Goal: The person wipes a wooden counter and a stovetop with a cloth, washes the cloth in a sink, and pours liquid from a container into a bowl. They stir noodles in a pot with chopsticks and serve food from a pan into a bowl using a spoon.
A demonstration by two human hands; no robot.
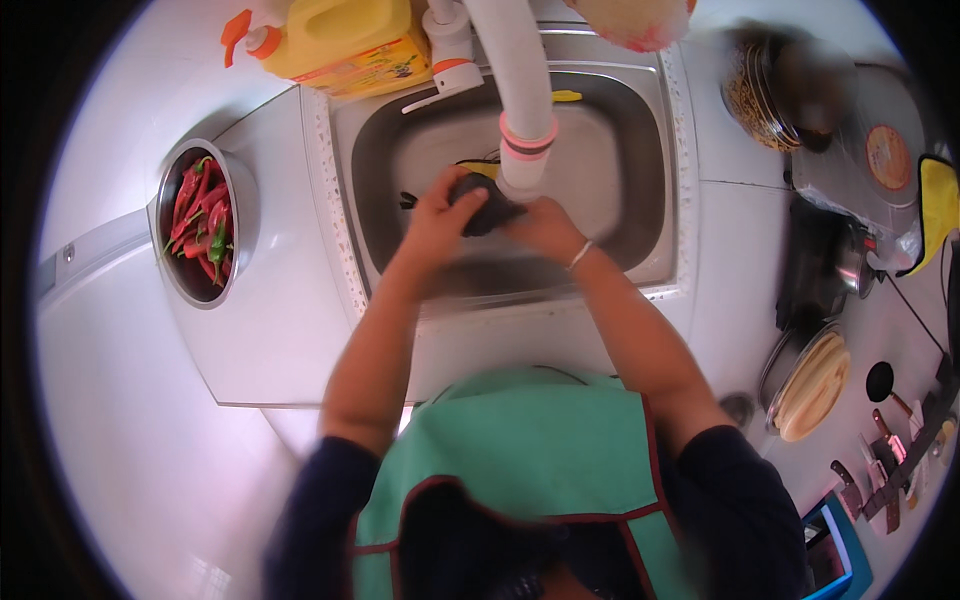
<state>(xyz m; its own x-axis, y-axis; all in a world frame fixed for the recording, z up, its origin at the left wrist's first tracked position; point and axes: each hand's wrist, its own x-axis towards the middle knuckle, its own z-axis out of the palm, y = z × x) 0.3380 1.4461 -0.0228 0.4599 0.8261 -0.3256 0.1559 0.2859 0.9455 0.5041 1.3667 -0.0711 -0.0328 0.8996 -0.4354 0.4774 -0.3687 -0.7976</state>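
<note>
Over the steel sink (640,225) both my hands hold a dark, nearly black, rounded thing with a soft-looking outline (487,208); its kind I cannot make out. My left hand (435,225) is closed on its left side, thumb across the top. At its right end my right hand (548,230) pinches it, with some fingers hidden and a light band on the wrist. Right beside the hands hangs the mouth of a thick white tap spout (525,185) with a pink ring. Something yellow and black (482,168) lies in the basin behind the dark thing.
Left on the counter stands a steel bowl (240,225) of red and green chillies. A yellow pump jug (350,45) sits behind the sink. To the right are stacked patterned bowls (755,100), a pot with a pale round lid (812,385) and several hanging knives (875,475).
</note>
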